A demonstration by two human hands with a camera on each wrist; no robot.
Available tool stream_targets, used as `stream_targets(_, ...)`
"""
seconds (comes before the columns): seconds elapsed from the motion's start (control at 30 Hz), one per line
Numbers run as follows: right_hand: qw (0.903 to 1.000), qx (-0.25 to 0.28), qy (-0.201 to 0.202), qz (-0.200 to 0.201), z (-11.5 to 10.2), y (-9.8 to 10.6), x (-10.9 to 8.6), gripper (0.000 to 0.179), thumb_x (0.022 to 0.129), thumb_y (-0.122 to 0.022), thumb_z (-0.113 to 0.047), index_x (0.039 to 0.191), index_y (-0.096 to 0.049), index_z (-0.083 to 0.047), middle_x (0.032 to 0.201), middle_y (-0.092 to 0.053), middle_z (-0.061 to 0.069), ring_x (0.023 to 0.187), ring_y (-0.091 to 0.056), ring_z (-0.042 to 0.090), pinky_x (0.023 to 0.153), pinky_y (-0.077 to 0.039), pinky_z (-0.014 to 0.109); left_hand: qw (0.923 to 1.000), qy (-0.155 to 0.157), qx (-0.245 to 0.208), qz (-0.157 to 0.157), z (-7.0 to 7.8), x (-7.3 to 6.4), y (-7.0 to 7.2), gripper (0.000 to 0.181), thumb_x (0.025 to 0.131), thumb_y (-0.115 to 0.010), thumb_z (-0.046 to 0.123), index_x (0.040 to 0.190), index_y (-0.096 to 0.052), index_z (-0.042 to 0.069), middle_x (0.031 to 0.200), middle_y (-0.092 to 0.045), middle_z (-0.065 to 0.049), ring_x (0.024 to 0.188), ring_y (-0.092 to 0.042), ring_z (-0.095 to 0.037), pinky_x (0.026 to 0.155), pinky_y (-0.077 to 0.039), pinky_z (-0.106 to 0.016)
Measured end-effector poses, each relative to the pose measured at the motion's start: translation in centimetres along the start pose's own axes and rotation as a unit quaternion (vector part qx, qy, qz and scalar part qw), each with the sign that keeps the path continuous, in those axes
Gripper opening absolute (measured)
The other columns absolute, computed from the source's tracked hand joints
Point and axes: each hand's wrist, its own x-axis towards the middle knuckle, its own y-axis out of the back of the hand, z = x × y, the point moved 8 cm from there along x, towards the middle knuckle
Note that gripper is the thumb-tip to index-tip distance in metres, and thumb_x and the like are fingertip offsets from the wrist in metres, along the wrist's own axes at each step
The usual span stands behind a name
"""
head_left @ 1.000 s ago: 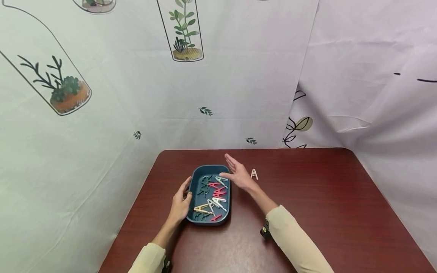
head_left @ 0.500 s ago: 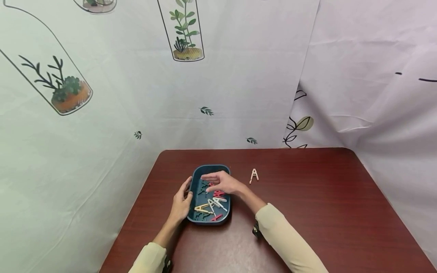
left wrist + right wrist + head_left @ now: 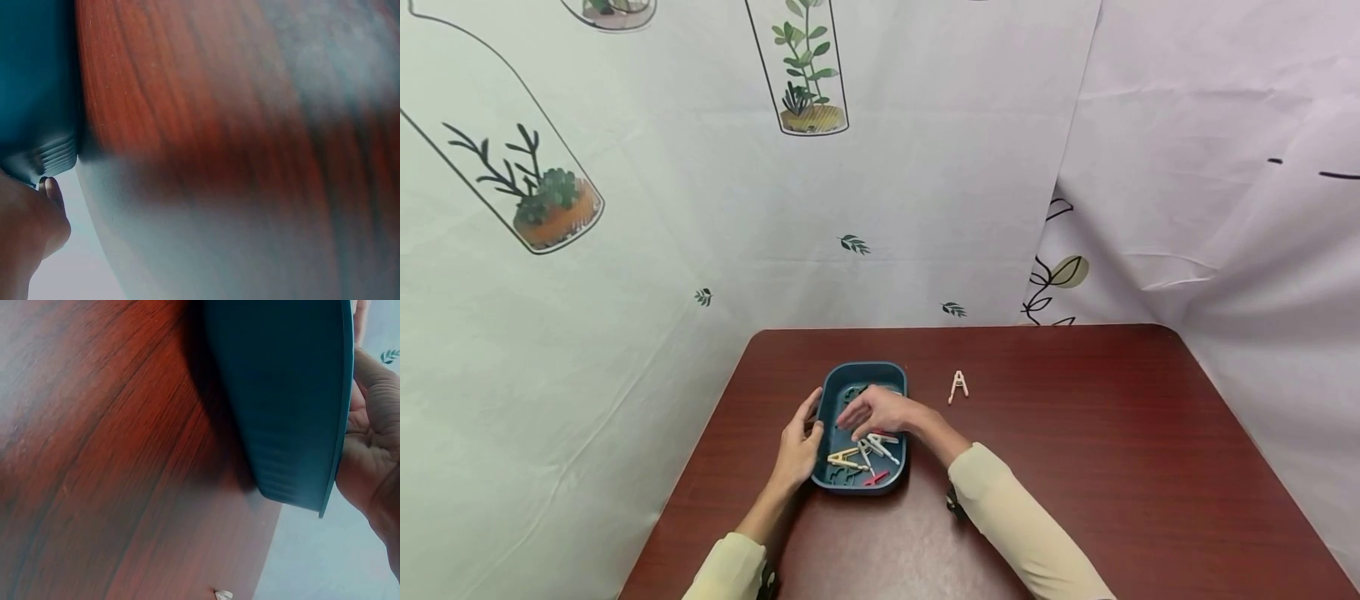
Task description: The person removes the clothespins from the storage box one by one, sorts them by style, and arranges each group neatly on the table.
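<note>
A dark blue tray (image 3: pixel 823 417) stands on the table with small plastic clothespins lying in it. Below the right hand show a yellow clothespin (image 3: pixel 842 458), white clothespins (image 3: pixel 883 447) and a red one (image 3: pixel 876 478). Dark green pieces (image 3: pixel 844 477) lie at the tray's near end. My left hand (image 3: pixel 797 446) rests against the tray's left side, fingers extended along the wall and thumb near the rim. Over the middle of the tray is my right hand (image 3: pixel 880 410), fingers extended and thumb apart, nothing seen in it. It hides some clothespins beneath.
A pale clothespin (image 3: pixel 958 386) lies alone on the reddish-brown table (image 3: pixel 1075 467), right of the tray. A white cloth (image 3: pixel 917 192) printed with plants hangs behind the table and along both sides.
My right hand has moved from the tray's far right rim to the left and nearer me, over the tray's middle. The left hand and tray stay in place.
</note>
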Motion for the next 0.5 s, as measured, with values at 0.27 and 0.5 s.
stream_targets(0.27,0.9993,-0.010,-0.034,-0.015,0.2,-0.4,0.2,0.033,0.090,-0.077,0.011,0.123,-0.075,0.008,0.116,-0.078,0.017,0.111,-0.075,0.030,0.089,-0.059,0.030,0.9999,-0.009,0.011,0.008,0.1,0.1,0.1,0.062,0.101,-0.054,-0.009,0.161,-0.045,0.007,0.153,-0.056,-0.021,0.131,-0.061,-0.039,0.105,-0.047,-0.059)
stream_targets(0.5,0.9980,-0.008,-0.055,-0.030,0.6,-1.3,0.6,0.030,0.087,-0.077,0.015,0.116,-0.077,0.008,0.112,-0.079,0.017,0.108,-0.076,0.030,0.086,-0.060,0.030,0.9999,-0.003,0.012,0.008,0.1,0.0,0.1,0.063,0.101,-0.054,-0.009,0.161,-0.045,0.008,0.153,-0.056,-0.021,0.132,-0.060,-0.040,0.105,-0.047,-0.059)
